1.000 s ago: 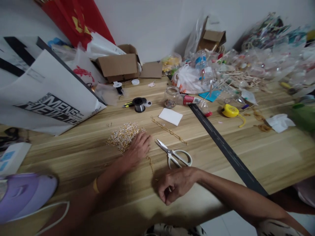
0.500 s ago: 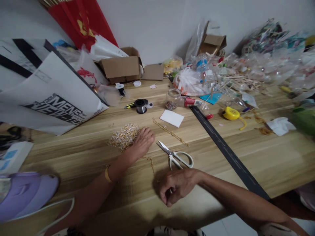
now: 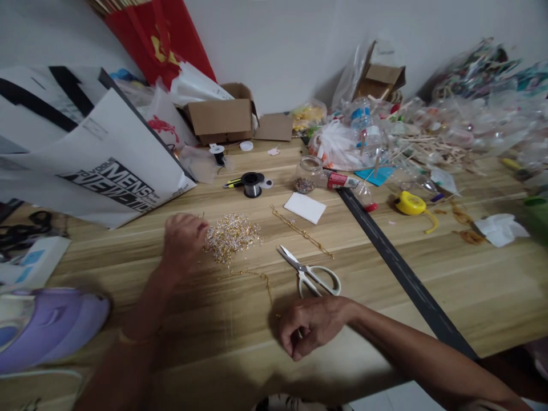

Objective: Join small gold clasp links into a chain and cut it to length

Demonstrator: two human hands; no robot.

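A loose pile of small gold and silver pins [image 3: 232, 235] lies on the wooden table. At its left edge is my left hand [image 3: 185, 235], smeared by motion, so I cannot make out its fingers. My right hand [image 3: 310, 325] is closed, its fingertips pinched together near the table; anything between them is too small or hidden to name. One thin gold chain [image 3: 266, 278] runs from below the pile toward the right hand. Another gold chain [image 3: 303, 233] lies to the pile's right. White-handled scissors [image 3: 309, 273] rest just beyond my right hand, blades partly apart.
Behind the pile are a wire spool [image 3: 252, 185], a white card [image 3: 305, 208] and a jar of beads [image 3: 308, 174]. A black strip [image 3: 398, 268] crosses the right side, near a yellow tape measure [image 3: 410, 203]. A paper bag [image 3: 107, 171] and purple iron [image 3: 64, 325] stand left.
My left hand has moved left from the pile's right side to its left edge, and the pile looks more spread. The right hand stays in its pinch. The view has shifted slightly.
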